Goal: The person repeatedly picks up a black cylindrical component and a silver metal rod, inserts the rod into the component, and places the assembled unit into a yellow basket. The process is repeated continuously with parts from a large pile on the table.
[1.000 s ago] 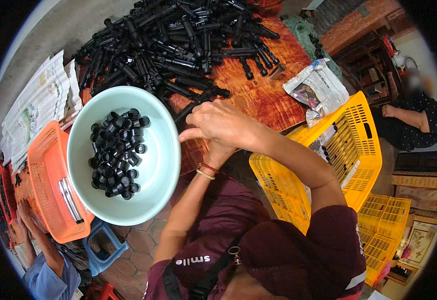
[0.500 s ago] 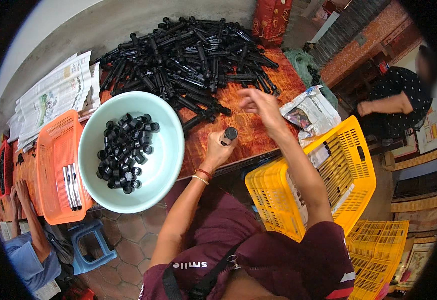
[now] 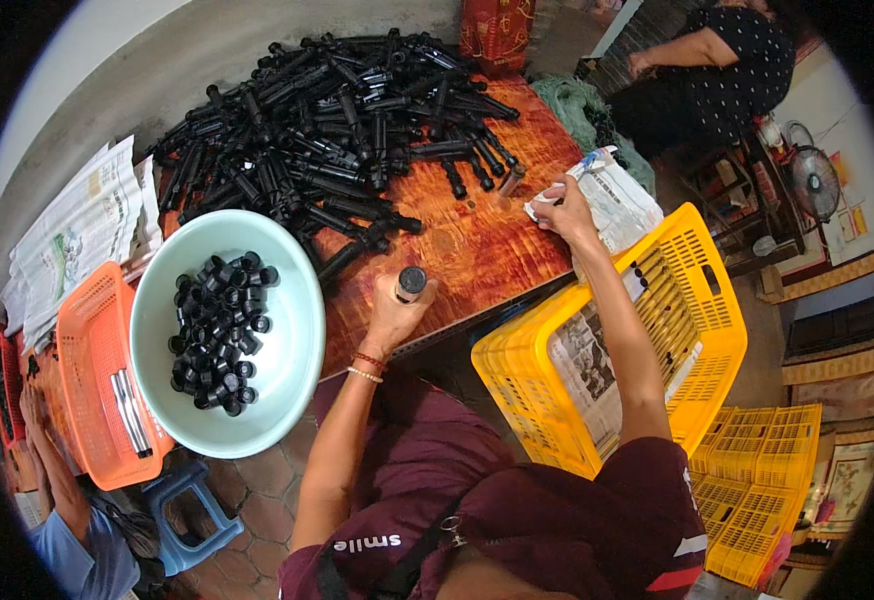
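My left hand (image 3: 394, 317) grips a short black tube (image 3: 410, 283) upright at the near edge of the red-brown wooden table (image 3: 477, 250). My right hand (image 3: 564, 207) reaches right and rests on a folded newspaper bundle (image 3: 612, 200) at the table's right edge. A large heap of black tube parts (image 3: 327, 130) covers the far half of the table. A pale green bowl (image 3: 287, 350) with several small black caps (image 3: 219, 330) sits to the left of my left hand.
A yellow slatted crate (image 3: 677, 330) lined with newspaper stands right of my lap, more yellow crates (image 3: 757, 490) behind it. An orange basket (image 3: 92, 380) and newspapers (image 3: 67, 235) lie left. A seated person (image 3: 717, 70) is far right; another person's arm (image 3: 57, 470) is at lower left.
My hands have parted: the left stays at the table edge holding the black tube, and the right has moved right from the pile onto the newspaper bundle.
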Action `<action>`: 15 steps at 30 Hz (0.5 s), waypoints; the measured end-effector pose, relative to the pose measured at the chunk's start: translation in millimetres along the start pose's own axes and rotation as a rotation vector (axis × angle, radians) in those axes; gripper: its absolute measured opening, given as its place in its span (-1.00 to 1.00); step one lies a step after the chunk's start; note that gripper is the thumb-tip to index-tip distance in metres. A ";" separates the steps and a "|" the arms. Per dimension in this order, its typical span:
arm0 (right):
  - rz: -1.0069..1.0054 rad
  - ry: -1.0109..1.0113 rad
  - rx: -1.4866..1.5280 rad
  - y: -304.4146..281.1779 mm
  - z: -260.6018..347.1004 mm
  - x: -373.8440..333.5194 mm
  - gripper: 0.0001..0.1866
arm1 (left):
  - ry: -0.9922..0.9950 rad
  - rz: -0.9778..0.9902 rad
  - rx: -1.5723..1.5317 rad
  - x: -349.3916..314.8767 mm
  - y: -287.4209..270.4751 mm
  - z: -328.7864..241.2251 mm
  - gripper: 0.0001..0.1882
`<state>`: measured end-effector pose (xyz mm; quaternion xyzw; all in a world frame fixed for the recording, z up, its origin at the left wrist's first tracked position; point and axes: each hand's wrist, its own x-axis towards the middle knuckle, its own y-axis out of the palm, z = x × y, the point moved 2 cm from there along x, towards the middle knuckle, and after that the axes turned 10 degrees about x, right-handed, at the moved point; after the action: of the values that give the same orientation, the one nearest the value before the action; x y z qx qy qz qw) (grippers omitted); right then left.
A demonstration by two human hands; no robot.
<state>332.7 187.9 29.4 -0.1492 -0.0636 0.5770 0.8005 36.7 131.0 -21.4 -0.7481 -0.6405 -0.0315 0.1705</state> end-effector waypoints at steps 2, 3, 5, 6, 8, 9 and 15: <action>-0.016 0.011 -0.042 2.6 -10.1 13.1 -0.32 | 0.003 0.011 0.030 0.0 0.2 2.7 -0.66; -0.017 0.014 -0.062 7.0 -11.1 18.2 -0.31 | 0.005 0.017 0.030 0.4 -0.7 2.6 -0.66; 0.022 0.091 -0.037 19.0 -11.4 28.2 -0.29 | 0.007 0.027 0.030 0.5 -1.7 1.3 -0.67; 0.041 0.114 -0.031 25.3 -13.0 37.0 -0.30 | 0.024 0.028 0.026 0.9 -1.8 1.3 -0.67; 0.000 0.127 -0.004 36.4 -18.4 44.4 -0.46 | 0.059 0.030 0.019 0.8 -2.6 1.8 -0.67; 0.022 0.154 0.007 39.6 -19.8 47.7 -0.51 | 0.048 0.037 0.017 0.6 -2.5 1.4 -0.68; -0.018 0.150 0.034 54.1 -41.8 64.0 -0.78 | 0.009 0.051 -0.001 0.0 -2.4 -1.9 -0.73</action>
<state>316.1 257.0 -31.6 -0.1778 0.0052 0.5579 0.8107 34.7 130.8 -19.1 -0.7640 -0.6206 -0.0310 0.1739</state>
